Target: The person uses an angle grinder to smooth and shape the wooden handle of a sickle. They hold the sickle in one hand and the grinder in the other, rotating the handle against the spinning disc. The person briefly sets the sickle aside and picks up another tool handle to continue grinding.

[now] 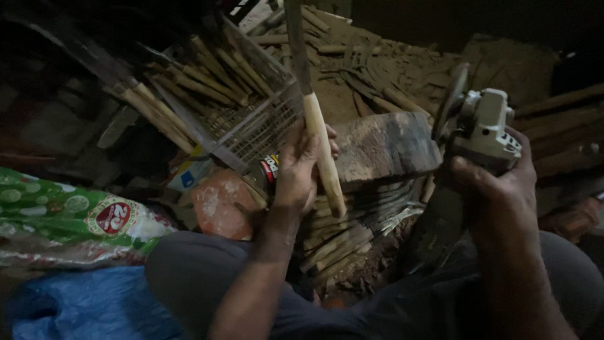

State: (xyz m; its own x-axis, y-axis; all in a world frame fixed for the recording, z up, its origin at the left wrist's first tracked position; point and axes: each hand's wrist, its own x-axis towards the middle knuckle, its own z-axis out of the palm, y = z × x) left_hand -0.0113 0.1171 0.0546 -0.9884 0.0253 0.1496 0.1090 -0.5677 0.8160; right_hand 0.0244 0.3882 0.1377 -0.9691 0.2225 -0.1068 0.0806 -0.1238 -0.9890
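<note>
My left hand [297, 169] grips the pale wooden handle of a long knife [318, 135], whose dark blade points up and away toward the top of the view. My right hand [497, 186] holds an angle grinder [481, 129] with a grey-white head and a dark disc at its left side. The grinder sits to the right of the knife, apart from it. Between the two hands lies a thick wooden block [384, 148]. My knees in dark trousers fill the bottom of the view.
A wire basket [251, 126] full of wooden-handled tools stands at the upper left. Stacked blades and handles [352, 233] lie under the block. A green and white printed sack [69, 217], a blue bag [88, 305] and an orange round object [220, 204] sit at left. Scrap wood covers the back.
</note>
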